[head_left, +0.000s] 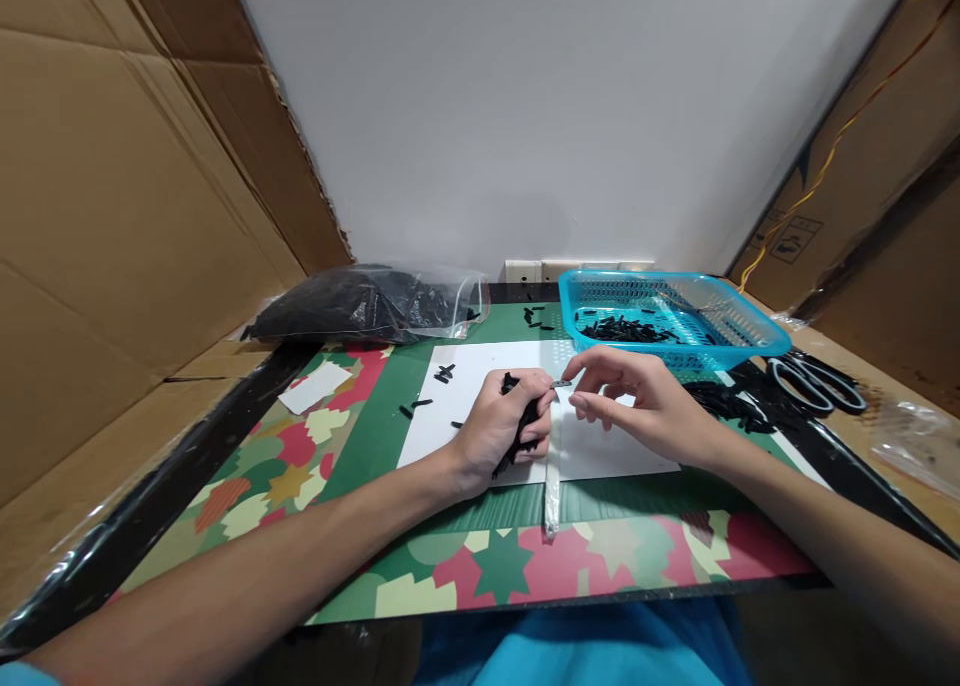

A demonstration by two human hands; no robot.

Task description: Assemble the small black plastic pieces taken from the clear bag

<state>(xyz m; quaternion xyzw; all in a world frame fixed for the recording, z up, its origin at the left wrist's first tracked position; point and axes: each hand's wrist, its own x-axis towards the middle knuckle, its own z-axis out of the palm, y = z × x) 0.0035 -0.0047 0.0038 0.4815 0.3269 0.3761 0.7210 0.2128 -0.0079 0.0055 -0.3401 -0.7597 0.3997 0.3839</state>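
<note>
Pinching 1 small dark piece between fingertips, the right hand holds it level, pointing toward the left hand, fisted around black pieces.

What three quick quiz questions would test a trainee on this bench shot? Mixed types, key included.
1. True or false: the scissors lie to the left of the blue basket.
2. Which hand grips a bunch of small black pieces: A) left hand B) right hand?
3. What holds the big heap of black pieces at the back left?

Key: 1 false, they lie to its right. 2 A. 3 the clear plastic bag.
</note>
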